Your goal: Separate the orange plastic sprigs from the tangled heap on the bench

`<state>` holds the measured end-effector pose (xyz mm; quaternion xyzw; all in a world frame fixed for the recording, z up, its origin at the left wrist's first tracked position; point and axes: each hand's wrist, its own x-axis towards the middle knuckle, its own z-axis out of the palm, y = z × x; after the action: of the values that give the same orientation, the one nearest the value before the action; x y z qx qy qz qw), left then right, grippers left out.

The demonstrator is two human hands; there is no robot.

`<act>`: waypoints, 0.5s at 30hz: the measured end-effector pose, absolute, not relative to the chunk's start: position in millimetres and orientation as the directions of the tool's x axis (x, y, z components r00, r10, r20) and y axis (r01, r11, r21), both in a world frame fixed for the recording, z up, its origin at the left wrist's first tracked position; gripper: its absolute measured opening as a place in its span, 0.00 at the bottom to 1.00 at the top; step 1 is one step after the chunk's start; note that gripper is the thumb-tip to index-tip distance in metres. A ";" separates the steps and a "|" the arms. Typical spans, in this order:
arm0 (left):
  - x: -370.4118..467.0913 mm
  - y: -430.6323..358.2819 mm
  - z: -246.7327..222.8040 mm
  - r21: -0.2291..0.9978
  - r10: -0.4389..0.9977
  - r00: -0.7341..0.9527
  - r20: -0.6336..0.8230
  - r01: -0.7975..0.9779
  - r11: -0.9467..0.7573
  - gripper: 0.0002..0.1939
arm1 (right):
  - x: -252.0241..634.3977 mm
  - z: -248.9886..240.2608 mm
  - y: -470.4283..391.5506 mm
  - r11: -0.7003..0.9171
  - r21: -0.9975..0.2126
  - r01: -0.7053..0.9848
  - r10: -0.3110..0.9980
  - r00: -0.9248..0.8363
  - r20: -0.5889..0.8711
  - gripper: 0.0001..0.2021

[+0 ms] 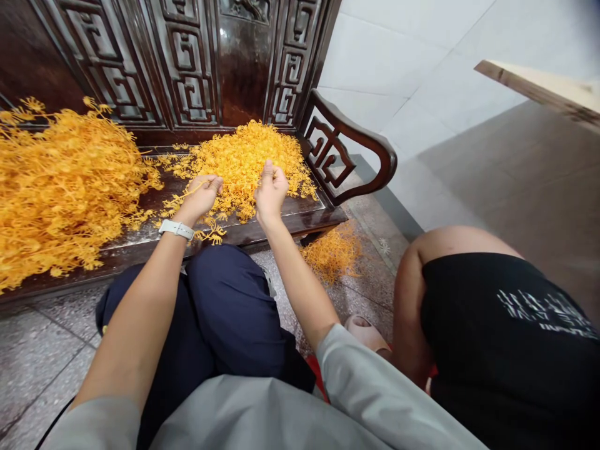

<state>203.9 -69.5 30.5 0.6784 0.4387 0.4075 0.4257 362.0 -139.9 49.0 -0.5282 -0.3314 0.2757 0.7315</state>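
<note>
My left hand [202, 195], with a pale watch strap at its wrist, is closed on a yellow-orange plastic spray [216, 232] whose thin stems and curled tips stick out around the fingers. My right hand [272, 192] is pinched shut a little way to the right, thumb tip up; whatever is between its fingers is too small to make out. Both hands are over the front of a heap of small loose yellow pieces [255, 140] on the dark wooden bench [300, 215]. A bigger heap of long-stemmed yellow sprays [70, 187] lies to the left.
The bench has a carved back [244, 75] and a curved armrest [370, 156] at the right. Thin bare orange stems [334, 253] are piled on the floor below it. A person in black shorts [497, 325] sits close on my right. A wooden board edge [525, 81] juts in at upper right.
</note>
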 end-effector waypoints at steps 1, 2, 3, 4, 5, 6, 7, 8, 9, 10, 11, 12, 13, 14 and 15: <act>204.5 -67.6 31.1 0.907 0.931 0.301 0.209 0.297 -0.299 0.22 | 355.9 52.1 -148.4 0.311 -0.949 0.052 0.748 0.603 0.278 0.27; 205.4 -66.6 32.0 0.891 0.922 0.309 0.231 0.314 -0.328 0.23 | 349.6 55.2 -157.6 0.338 -0.930 0.148 0.745 0.561 0.360 0.25; 206.4 -66.7 33.0 0.894 0.920 0.306 0.246 0.296 -0.337 0.23 | 343.6 58.1 -166.8 0.369 -0.901 0.229 0.741 0.512 0.434 0.24; 207.7 -67.7 34.0 0.901 0.917 0.307 0.254 0.269 -0.340 0.23 | 338.6 60.4 -175.5 0.402 -0.867 0.293 0.732 0.466 0.497 0.23; 209.0 -69.6 35.0 0.907 0.915 0.307 0.261 0.247 -0.341 0.23 | 334.9 62.0 -183.1 0.432 -0.835 0.341 0.714 0.436 0.547 0.22; 210.5 -72.3 35.8 0.910 0.914 0.307 0.265 0.235 -0.342 0.23 | 332.5 62.6 -189.2 0.454 -0.807 0.379 0.690 0.424 0.587 0.21; 212.2 -75.3 36.4 0.910 0.913 0.307 0.268 0.232 -0.345 0.23 | 331.2 62.4 -193.8 0.464 -0.786 0.410 0.664 0.426 0.614 0.20; 214.0 -78.5 36.5 0.907 0.911 0.309 0.273 0.233 -0.351 0.23 | 330.7 61.6 -197.0 0.460 -0.771 0.439 0.643 0.434 0.631 0.20; 215.8 -81.3 36.2 0.901 0.907 0.312 0.283 0.237 -0.363 0.23 | 330.7 60.5 -199.0 0.446 -0.762 0.468 0.628 0.443 0.640 0.19; 217.1 -83.4 35.4 0.894 0.901 0.315 0.298 0.240 -0.379 0.23 | 330.8 59.8 -200.4 0.431 -0.754 0.496 0.613 0.452 0.648 0.19; 217.8 -84.4 34.2 0.885 0.892 0.322 0.316 0.238 -0.400 0.23 | 330.5 60.3 -202.0 0.421 -0.742 0.522 0.597 0.456 0.660 0.19; 217.2 -83.7 32.5 0.878 0.886 0.323 0.332 0.238 -0.416 0.23 | 329.8 62.8 -204.4 0.426 -0.722 0.545 0.572 0.456 0.681 0.18; 215.0 -81.3 30.6 0.873 0.887 0.308 0.343 0.244 -0.422 0.24 | 328.6 68.1 -208.4 0.441 -0.697 0.565 0.533 0.460 0.710 0.17; 211.2 -77.1 28.5 0.874 0.900 0.262 0.349 0.255 -0.413 0.24 | 327.0 76.5 -214.4 0.466 -0.671 0.577 0.477 0.475 0.740 0.16; 205.8 -71.3 26.4 0.883 0.919 0.186 0.347 0.265 -0.387 0.25 | 325.3 88.3 -222.3 0.500 -0.644 0.579 0.396 0.509 0.764 0.15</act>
<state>205.8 -71.3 26.4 0.6874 0.4307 0.4704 0.3475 325.3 -222.3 88.3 -0.4959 -0.4912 -0.0641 0.7132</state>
